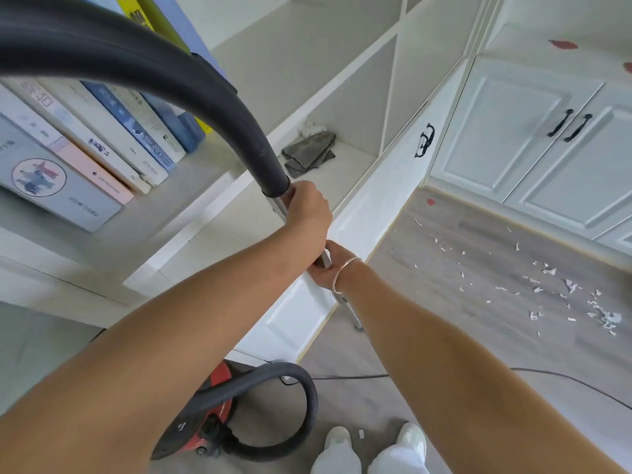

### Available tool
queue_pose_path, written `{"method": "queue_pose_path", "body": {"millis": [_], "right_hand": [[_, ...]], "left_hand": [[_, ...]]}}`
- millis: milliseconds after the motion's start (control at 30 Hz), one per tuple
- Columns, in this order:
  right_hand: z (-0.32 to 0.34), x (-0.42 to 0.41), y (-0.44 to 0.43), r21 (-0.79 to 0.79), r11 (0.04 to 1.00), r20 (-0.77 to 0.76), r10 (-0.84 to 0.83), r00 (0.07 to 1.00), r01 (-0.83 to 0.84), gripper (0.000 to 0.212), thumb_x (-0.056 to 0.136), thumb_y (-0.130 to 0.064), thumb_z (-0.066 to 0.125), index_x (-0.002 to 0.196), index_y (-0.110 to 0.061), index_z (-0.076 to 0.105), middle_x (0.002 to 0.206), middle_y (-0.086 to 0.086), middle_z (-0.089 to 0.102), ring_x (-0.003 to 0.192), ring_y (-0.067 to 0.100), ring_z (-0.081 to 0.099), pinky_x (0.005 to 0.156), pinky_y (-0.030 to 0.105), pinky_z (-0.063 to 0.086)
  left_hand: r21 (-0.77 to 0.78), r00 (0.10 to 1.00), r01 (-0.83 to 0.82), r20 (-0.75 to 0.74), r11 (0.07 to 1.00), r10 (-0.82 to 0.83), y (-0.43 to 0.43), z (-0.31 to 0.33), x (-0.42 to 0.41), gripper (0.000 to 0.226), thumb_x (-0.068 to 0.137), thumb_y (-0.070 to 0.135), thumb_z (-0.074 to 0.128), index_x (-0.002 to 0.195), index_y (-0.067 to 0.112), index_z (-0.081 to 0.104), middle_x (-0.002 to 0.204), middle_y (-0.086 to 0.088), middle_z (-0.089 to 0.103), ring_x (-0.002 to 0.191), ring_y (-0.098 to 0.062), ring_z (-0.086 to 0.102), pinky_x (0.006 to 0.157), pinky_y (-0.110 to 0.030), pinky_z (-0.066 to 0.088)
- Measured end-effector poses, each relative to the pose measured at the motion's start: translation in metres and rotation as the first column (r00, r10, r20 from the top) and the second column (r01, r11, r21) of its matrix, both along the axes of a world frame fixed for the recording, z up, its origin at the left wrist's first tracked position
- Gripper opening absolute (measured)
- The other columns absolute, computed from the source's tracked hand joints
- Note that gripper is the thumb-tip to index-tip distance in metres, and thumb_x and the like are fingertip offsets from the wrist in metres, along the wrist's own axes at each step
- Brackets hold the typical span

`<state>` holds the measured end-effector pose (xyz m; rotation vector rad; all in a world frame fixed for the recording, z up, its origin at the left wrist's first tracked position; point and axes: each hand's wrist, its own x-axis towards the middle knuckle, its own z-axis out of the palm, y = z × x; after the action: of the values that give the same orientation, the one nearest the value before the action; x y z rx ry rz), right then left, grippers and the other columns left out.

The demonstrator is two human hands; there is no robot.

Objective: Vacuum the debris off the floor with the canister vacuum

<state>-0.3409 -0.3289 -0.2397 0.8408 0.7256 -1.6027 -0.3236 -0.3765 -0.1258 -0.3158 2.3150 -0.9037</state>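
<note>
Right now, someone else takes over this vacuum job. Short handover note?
Left hand grips the metal wand just below where the hose joins; right hand grips it lower down.
Canister vacuum sits on the floor beside the shoes.
Done: nothing visibly picked up; paper scraps lie scattered ahead right.
Left: swing the wand over and vacuum them all.

Open floor [461, 268] right; shelf unit [359, 213] and canister [212, 415] crowd left.

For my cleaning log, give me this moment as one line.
left hand: grips wand below hose cuff | right hand: grips wand lower down | debris: white scraps on floor | canister: beside feet
</note>
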Motion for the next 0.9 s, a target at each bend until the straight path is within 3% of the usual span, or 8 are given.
{"method": "queue_pose_path", "body": {"millis": [133, 200, 333, 433, 533, 633, 767, 900], "right_hand": [[-0.003, -0.002, -0.003, 0.036, 0.999, -0.054, -0.026, 0.998, 0.028, 0.035, 0.088, -0.006, 0.063, 0.122, -0.005, 0.057, 0.087, 0.018, 0.063, 0.066, 0.032, 0.066, 0.048, 0.036, 0.057], [0.003, -0.003, 0.002, 0.011, 1.0, -0.081, -0.016, 0.997, 0.016, 0.027, 0.09, -0.005, 0.061, 0.116, -0.002, 0.057, 0.087, 0.018, 0.062, 0.072, 0.03, 0.063, 0.056, 0.038, 0.058], [0.012, -0.019, 0.019, 0.017, 1.0, -0.157, 0.01, 0.988, -0.007, 0.01, 0.093, -0.006, 0.058, 0.096, 0.002, 0.055, 0.079, 0.015, 0.06, 0.067, 0.027, 0.06, 0.05, 0.036, 0.058], [0.011, -0.026, 0.032, 0.054, 0.997, -0.191, 0.067, 0.979, -0.058, 0.014, 0.093, -0.009, 0.06, 0.104, -0.002, 0.056, 0.081, 0.016, 0.06, 0.065, 0.028, 0.061, 0.053, 0.036, 0.059], [-0.002, -0.034, 0.056, 0.059, 0.996, -0.2, 0.077, 0.977, -0.066, 0.008, 0.094, -0.009, 0.055, 0.091, -0.002, 0.052, 0.049, 0.013, 0.058, 0.039, 0.024, 0.059, 0.067, 0.032, 0.056], [-0.017, -0.049, 0.088, 0.065, 0.994, -0.212, 0.098, 0.972, -0.086, 0.025, 0.098, -0.012, 0.048, 0.075, -0.004, 0.046, 0.033, 0.01, 0.051, 0.034, 0.022, 0.056, 0.082, 0.032, 0.054], [-0.024, -0.062, 0.127, 0.068, 0.995, -0.193, 0.079, 0.978, -0.067, 0.024, 0.099, -0.011, 0.047, 0.076, -0.005, 0.041, 0.051, 0.009, 0.051, 0.024, 0.022, 0.052, 0.045, 0.035, 0.054], [-0.036, -0.066, 0.144, 0.069, 0.995, -0.143, 0.087, 0.986, -0.078, 0.02, 0.099, -0.009, 0.045, 0.08, -0.003, 0.042, 0.069, 0.009, 0.043, 0.027, 0.02, 0.053, 0.04, 0.029, 0.052]], "left_hand": [[-0.02, 0.976, -0.162, 0.146, 0.987, 0.163, 0.002, 0.003, -0.007, 0.025, 0.082, 0.011, 0.062, 0.104, 0.02, 0.068, 0.1, 0.006, 0.069, 0.086, -0.016, 0.062, 0.053, -0.029, 0.032], [-0.199, 0.96, 0.089, 0.279, 0.976, -0.031, -0.002, 0.012, -0.016, 0.015, 0.083, 0.015, 0.064, 0.097, 0.018, 0.067, 0.099, 0.006, 0.069, 0.091, -0.015, 0.065, 0.064, -0.028, 0.042], [0.047, 0.922, -0.189, 0.351, 0.981, 0.161, 0.013, 0.011, -0.024, 0.011, 0.09, 0.012, 0.051, 0.086, 0.005, 0.059, 0.099, 0.008, 0.066, 0.095, -0.014, 0.066, 0.085, -0.024, 0.052], [0.105, 0.946, -0.312, 0.124, 0.944, 0.299, 0.031, 0.013, -0.029, 0.016, 0.09, 0.021, 0.058, 0.102, 0.018, 0.067, 0.095, 0.006, 0.068, 0.086, -0.016, 0.063, 0.077, -0.024, 0.045], [0.195, 0.941, -0.338, 0.083, 0.921, 0.327, 0.054, 0.001, -0.033, 0.019, 0.093, 0.03, 0.054, 0.109, 0.021, 0.06, 0.09, 0.002, 0.055, 0.088, -0.021, 0.052, 0.076, -0.03, 0.041], [0.327, 0.881, -0.473, 0.161, 0.818, 0.445, 0.075, -0.011, -0.038, 0.034, 0.093, 0.038, 0.055, 0.122, 0.021, 0.055, 0.093, 0.001, 0.05, 0.091, -0.022, 0.049, 0.086, -0.03, 0.044], [0.466, 0.754, -0.646, 0.271, 0.604, 0.598, 0.102, -0.013, -0.041, 0.049, 0.096, 0.037, 0.053, 0.133, 0.005, 0.044, 0.08, -0.008, 0.054, 0.064, -0.021, 0.056, 0.057, -0.024, 0.046], [0.504, 0.502, -0.824, 0.438, 0.259, 0.745, 0.112, -0.043, -0.03, 0.052, 0.092, 0.035, 0.058, 0.129, 0.0, 0.045, 0.095, -0.016, 0.068, 0.071, -0.028, 0.069, 0.078, -0.036, 0.059]]}}
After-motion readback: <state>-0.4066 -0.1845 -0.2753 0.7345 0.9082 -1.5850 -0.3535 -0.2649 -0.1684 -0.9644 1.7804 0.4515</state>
